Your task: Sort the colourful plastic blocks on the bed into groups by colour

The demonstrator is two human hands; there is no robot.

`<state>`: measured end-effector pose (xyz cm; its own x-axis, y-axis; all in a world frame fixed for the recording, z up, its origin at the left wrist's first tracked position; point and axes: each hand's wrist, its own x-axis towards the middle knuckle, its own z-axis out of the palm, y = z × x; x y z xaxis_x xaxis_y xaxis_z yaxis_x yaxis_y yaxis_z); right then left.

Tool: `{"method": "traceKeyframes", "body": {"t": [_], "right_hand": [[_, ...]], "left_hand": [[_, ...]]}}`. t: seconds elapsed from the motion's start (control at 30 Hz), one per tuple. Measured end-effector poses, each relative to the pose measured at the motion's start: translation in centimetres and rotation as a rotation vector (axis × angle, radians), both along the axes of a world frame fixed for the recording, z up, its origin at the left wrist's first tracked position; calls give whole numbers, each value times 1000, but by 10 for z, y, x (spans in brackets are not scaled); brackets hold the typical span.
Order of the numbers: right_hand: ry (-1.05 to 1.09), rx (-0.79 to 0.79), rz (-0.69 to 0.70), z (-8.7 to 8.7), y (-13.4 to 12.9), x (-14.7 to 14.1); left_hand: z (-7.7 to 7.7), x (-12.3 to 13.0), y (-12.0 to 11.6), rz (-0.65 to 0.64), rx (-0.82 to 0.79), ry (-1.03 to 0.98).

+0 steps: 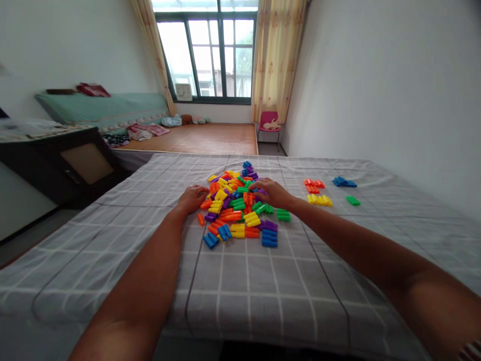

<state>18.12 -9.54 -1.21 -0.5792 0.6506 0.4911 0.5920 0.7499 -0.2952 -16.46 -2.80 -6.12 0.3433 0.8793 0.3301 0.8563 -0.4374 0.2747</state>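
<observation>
Our forearms (150, 273) bracket the heap of coloured pieces (236, 203), left hand (193, 197) curled at its left edge, perhaps corralling it, right hand (272, 192) bent over its right side, grips unclear to us, clusters (319, 200) right of it apparently parted by colour.

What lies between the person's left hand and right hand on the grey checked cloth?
A pile of orange, yellow, green, blue and purple ribbed plastic pieces lies between the left hand and the right hand, as the head view shows.
</observation>
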Motion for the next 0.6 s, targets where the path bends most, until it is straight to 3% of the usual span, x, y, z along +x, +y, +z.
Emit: {"method": "traceKeyframes", "body": {"t": [0.17, 0.33, 0.47, 0.6], "right_hand": [[-251, -1, 75, 7, 35, -49], [-391, -114, 129, 10, 47, -58], [-302, -117, 123, 15, 35, -53], [-34, -90, 11, 20, 17, -37]], "left_hand": [[1, 2, -2, -26, -4, -28], [1, 3, -1, -29, -3, -26], [1, 3, 1, -25, -8, -28], [3, 1, 1, -32, -19, -35]]}}
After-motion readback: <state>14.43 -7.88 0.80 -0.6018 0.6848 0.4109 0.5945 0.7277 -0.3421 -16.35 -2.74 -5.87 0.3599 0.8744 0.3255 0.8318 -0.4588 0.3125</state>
